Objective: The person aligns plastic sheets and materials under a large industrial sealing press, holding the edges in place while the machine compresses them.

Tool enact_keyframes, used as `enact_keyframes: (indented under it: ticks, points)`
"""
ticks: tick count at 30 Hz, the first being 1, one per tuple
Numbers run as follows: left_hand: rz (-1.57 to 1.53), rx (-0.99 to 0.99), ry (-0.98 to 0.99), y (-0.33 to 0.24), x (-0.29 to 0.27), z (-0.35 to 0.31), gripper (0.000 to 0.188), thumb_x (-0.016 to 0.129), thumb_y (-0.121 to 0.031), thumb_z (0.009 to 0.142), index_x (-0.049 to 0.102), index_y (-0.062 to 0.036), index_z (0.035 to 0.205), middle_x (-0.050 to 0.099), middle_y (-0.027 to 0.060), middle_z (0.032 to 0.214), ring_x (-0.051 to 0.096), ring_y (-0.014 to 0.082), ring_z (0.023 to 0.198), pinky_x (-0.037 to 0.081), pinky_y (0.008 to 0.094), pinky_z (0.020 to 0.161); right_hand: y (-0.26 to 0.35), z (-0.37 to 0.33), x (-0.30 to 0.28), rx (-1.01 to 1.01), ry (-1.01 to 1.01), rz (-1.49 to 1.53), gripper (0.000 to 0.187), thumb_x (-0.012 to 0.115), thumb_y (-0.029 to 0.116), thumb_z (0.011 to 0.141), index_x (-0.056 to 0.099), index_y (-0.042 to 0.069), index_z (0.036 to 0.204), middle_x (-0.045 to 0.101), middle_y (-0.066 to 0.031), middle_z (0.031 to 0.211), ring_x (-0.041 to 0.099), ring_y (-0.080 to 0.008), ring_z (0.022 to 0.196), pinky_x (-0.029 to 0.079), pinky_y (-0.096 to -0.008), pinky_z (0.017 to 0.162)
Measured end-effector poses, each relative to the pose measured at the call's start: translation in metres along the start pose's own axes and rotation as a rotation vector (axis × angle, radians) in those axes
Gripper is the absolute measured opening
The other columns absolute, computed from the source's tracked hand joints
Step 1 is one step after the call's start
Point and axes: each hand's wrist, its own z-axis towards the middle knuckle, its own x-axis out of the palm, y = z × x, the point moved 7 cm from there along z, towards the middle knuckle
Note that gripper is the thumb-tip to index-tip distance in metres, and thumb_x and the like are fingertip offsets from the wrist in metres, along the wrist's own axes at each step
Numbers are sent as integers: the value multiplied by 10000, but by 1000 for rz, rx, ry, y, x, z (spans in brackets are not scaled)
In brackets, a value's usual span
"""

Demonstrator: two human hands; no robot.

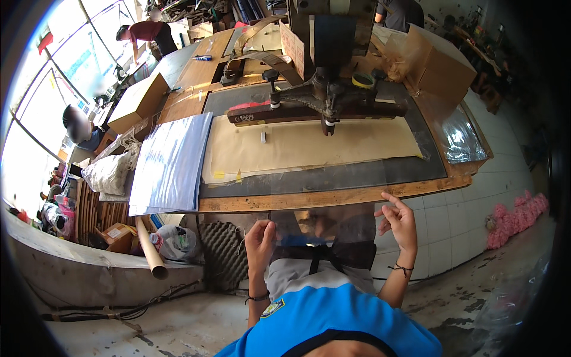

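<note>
Pale tiles floor the workshop beside a wooden table that carries a dark mat. A clear plastic sheet spans the gap between the person's hands, at the table's near edge; I can't make out its long axis. At its left side, the left hand looks nearer, fingers pinched closed on it. Just beside its right side, the right hand has loosely spread fingers, seemingly gripping nothing; whether they touch it, I can't tell.
</note>
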Motion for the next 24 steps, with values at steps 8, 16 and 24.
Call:
enact_keyframes:
  ticks: [8, 16, 24]
  points:
    - [-16, 3, -4, 2, 4, 7, 206, 649, -178, 1071, 684, 7, 986, 648, -31, 728, 545, 19, 625, 405, 191, 569, 4, 5, 1, -12, -20, -9, 467, 667, 215, 1049, 573, -6, 1450, 754, -132, 912, 677, -111, 627, 578, -261, 512]
    - [40, -36, 15, 2, -1, 12, 230, 660, -192, 1064, 674, 16, 967, 655, -15, 735, 581, 34, 640, 448, 209, 587, 4, 12, 2, -8, -24, -13, 449, 670, 226, 1049, 598, -7, 1427, 756, -128, 892, 672, -106, 600, 560, -251, 489]
    - [46, -22, 58, 2, -1, 16, 252, 663, -218, 1061, 683, 21, 986, 696, 9, 757, 578, 26, 647, 430, 196, 560, 7, 18, -5, 12, -43, -27, 439, 662, 228, 1054, 602, 11, 1431, 757, -121, 894, 663, -105, 600, 551, -244, 494]
